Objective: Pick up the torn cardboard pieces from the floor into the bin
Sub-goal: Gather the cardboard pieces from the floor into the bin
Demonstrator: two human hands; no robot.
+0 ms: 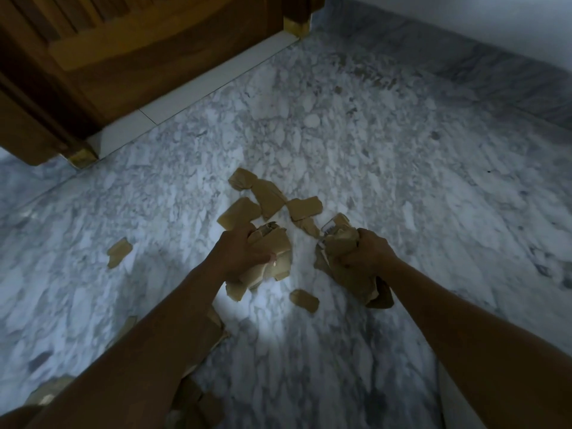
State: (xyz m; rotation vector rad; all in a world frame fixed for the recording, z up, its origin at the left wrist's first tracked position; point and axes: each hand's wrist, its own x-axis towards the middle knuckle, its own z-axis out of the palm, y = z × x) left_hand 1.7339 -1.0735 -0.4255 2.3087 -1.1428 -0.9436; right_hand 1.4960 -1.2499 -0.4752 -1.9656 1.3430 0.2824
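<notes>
Torn brown cardboard pieces lie scattered on the marble floor (402,144). My left hand (241,252) grips a bunch of cardboard pieces (275,261) just above the floor. My right hand (366,252) grips another crumpled bunch (337,243), one piece bearing a white label. Loose pieces lie beyond my hands (269,196), a small one to the left (119,252) and one between my forearms (305,300). More pieces sit under my left forearm (198,400). No bin is in view.
A wooden door (123,57) with its frame and a pale threshold strip (198,88) stands at the upper left. A grey marble skirting (464,63) and a white wall run along the upper right. A white edge (445,397) shows at the lower right.
</notes>
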